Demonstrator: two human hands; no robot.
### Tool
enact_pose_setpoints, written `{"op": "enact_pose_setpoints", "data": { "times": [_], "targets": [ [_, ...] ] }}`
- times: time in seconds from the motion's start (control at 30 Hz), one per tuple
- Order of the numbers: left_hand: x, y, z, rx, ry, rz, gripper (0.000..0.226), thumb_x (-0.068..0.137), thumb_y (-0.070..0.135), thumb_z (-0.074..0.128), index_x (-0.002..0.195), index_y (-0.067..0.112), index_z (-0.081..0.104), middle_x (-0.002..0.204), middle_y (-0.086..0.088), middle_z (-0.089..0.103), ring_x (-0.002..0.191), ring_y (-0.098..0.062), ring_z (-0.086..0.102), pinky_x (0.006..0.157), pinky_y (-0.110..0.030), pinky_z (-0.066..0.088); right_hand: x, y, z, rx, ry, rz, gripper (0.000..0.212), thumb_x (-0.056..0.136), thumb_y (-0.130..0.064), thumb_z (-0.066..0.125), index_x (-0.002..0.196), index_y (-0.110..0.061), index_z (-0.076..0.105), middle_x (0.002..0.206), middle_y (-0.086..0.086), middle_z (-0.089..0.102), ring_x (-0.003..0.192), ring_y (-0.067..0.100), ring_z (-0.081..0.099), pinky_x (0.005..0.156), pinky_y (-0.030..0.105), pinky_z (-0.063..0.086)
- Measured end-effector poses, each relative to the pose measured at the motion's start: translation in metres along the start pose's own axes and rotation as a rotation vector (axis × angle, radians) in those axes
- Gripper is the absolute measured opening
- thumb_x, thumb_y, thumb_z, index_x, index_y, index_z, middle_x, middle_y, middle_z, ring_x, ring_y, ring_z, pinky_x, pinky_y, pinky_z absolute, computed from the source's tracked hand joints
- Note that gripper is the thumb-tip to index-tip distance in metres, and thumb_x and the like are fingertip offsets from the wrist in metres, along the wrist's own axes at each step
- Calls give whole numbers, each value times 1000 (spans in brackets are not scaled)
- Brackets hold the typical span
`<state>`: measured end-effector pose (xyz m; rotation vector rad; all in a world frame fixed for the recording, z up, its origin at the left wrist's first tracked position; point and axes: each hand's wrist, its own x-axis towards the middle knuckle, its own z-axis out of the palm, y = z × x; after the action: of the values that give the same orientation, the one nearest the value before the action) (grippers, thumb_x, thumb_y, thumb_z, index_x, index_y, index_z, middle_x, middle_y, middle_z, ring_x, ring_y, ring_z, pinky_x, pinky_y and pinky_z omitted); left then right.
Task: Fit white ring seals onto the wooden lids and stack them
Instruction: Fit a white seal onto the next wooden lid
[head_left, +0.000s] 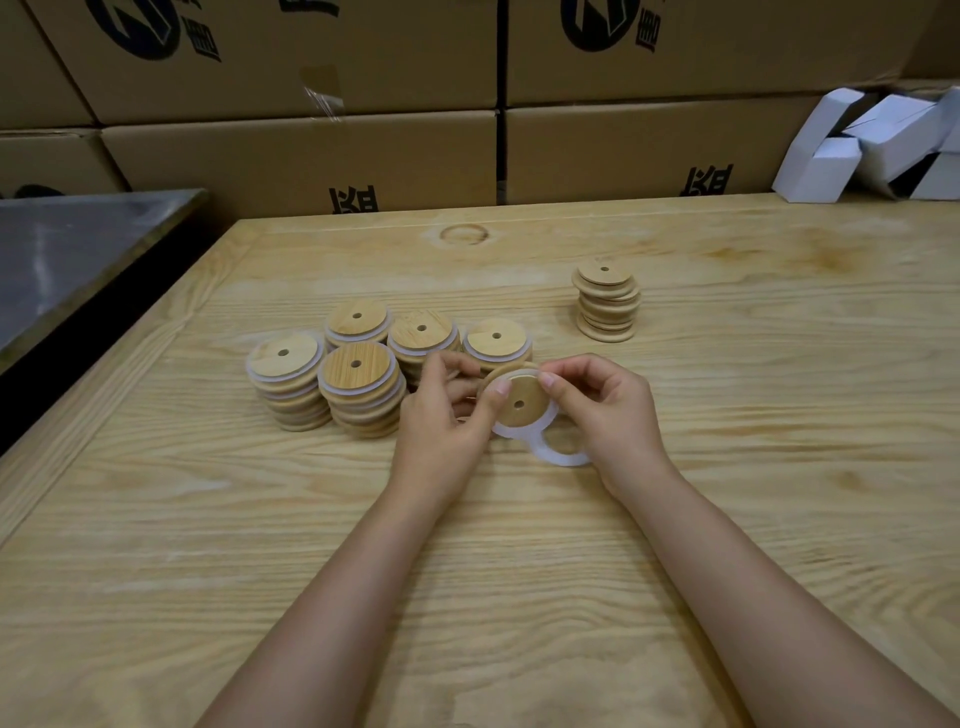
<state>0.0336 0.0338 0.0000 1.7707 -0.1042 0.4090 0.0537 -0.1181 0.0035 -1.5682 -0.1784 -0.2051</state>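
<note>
Both hands hold one round wooden lid (521, 402) with a centre hole, tilted up above the table. My left hand (441, 415) grips its left edge, thumb on the rim. My right hand (605, 410) pinches the top right edge. A white ring seal (514, 430) sits partly around the lid's lower rim. A second white ring (563, 454) hangs below, by my right wrist. Several stacks of lids with white seals (358, 389) stand left of my hands. A stack of bare wooden lids (607, 304) stands further back on the right.
The wooden table (467, 545) stretches to all sides. Brown cardboard boxes (311, 150) form a wall behind it. White folded cartons (878, 140) lie at the back right. A grey metal surface (67, 260) borders the table on the left.
</note>
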Motion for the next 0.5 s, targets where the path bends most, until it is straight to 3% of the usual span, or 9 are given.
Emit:
{"op": "enact_pose_setpoints", "data": {
  "times": [0.13, 0.33, 0.5],
  "targets": [
    [3, -1, 0, 43, -35, -15, 16, 86, 16, 65, 89, 32, 62, 84, 9, 72, 82, -7, 69, 74, -35, 57, -2, -1, 2, -17, -19, -38, 16, 82, -5, 67, 77, -20, 68, 75, -11, 70, 73, 3, 65, 67, 16, 50],
    [5, 1, -2, -72, 30, -22, 20, 88, 6, 60, 83, 26, 61, 79, 12, 68, 74, 4, 65, 67, -12, 49, -3, -2, 5, -6, -21, -35, 15, 80, -2, 69, 77, -16, 64, 82, -4, 69, 73, 2, 65, 68, 17, 51],
    [6, 0, -3, -140, 32, -52, 20, 89, 6, 59, 83, 25, 60, 77, 11, 69, 75, -1, 66, 69, -21, 52, -4, -2, 5, -40, -9, -35, 16, 83, -5, 68, 74, -18, 64, 81, -3, 69, 76, 7, 64, 73, 22, 52]
  ]
}}
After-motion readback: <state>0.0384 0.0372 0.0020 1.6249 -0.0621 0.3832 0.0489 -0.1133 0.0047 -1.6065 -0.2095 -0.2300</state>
